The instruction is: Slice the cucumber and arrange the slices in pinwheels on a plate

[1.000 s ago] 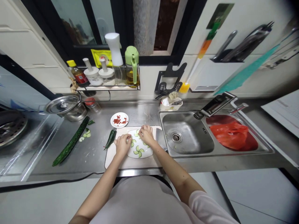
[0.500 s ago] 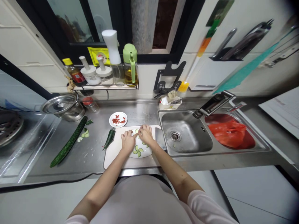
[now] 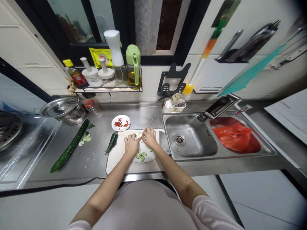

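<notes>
A white plate (image 3: 148, 157) rests on a pale cutting board (image 3: 114, 164), with thin cucumber slices (image 3: 141, 156) set in a pinwheel near its front. More slices show under and between my fingers at the plate's back. My left hand (image 3: 131, 145) lies over the plate's left side, fingers loosely bent and apart, thumb stretched toward the other hand. My right hand (image 3: 149, 139) is over the back right, its fingertips drawn together beside a slice; what they pinch, if anything, is hidden. A knife blade (image 3: 164, 142) lies at the board's right edge.
A dark green piece of cucumber (image 3: 111, 143) lies at the board's left edge. Behind stands a small dish (image 3: 121, 123) of red bits. A long cucumber (image 3: 69, 148), cut scraps (image 3: 86, 138) and a lidded pot (image 3: 64, 110) are left; the sink (image 3: 192, 137) is right.
Both hands stay over the plate with only slight finger movement. The whole view has shifted very slightly; the objects on the counter keep their places.
</notes>
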`<action>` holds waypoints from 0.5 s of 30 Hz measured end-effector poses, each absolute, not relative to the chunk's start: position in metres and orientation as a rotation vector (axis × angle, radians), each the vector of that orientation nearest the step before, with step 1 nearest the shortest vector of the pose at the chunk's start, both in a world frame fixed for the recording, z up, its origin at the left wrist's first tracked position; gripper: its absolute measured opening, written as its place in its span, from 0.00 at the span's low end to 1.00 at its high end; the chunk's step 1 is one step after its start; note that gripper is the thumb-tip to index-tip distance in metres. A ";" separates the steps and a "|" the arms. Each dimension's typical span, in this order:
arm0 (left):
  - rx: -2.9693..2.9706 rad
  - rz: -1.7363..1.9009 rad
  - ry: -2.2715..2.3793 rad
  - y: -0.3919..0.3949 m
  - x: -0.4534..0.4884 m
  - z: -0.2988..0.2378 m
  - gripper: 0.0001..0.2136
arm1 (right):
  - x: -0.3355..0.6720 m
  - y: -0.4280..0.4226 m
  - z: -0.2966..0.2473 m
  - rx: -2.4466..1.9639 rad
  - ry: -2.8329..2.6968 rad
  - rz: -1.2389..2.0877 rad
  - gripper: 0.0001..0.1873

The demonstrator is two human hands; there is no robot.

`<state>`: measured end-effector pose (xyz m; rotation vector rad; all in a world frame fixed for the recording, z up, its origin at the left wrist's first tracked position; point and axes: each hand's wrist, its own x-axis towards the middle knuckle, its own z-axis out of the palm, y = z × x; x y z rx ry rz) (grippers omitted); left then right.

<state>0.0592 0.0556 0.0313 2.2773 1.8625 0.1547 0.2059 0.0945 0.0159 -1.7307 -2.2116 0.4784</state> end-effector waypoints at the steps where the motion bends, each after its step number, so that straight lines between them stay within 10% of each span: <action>1: 2.274 0.152 1.862 0.056 0.059 0.031 0.18 | 0.205 0.094 0.016 -1.736 -2.216 0.477 0.07; 15: 1.917 0.545 2.140 0.073 0.020 0.062 0.15 | 0.223 0.080 0.041 -1.712 -1.936 0.449 0.10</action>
